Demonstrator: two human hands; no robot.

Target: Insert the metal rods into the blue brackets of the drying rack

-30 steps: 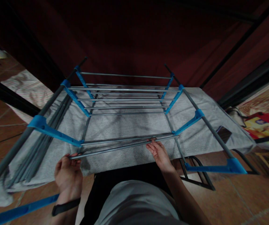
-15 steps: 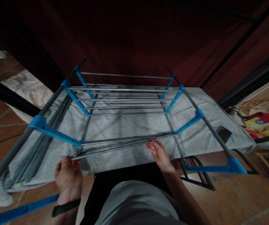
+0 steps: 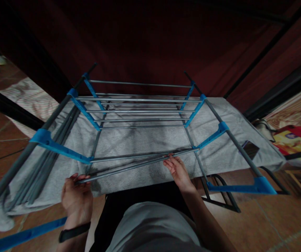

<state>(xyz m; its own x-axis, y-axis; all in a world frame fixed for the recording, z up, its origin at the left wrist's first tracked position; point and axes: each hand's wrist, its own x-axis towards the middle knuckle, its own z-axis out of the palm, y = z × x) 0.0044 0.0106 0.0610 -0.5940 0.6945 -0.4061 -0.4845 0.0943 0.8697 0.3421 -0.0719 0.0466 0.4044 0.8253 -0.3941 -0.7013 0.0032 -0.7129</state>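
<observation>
A grey metal tube [image 3: 129,170] slants across the near part of a rack frame. My left hand [image 3: 76,196], with a dark band on its wrist, pinches the tube's left end. Farther along it, my right hand [image 3: 176,170] holds the tube between thumb and fingers near its right part. The tube's right end meets the blue bracket [image 3: 205,137] on the right side of the frame. Just behind runs another tube [image 3: 116,158], fixed to the left blue bracket [image 3: 63,151]. Several crossbars [image 3: 140,112] span the far brackets.
A grey blanket [image 3: 140,140] lies under the rack. Loose grey tubes [image 3: 45,164] are piled at left. A phone [image 3: 249,149] rests on the blanket at right, near a red and yellow package [image 3: 296,140]. Blue brackets [image 3: 241,188] jut out near me on both sides.
My left hand has shifted slightly, its fingers now farther over the tube's end, which sits a little lower. The right hand has hardly moved.
</observation>
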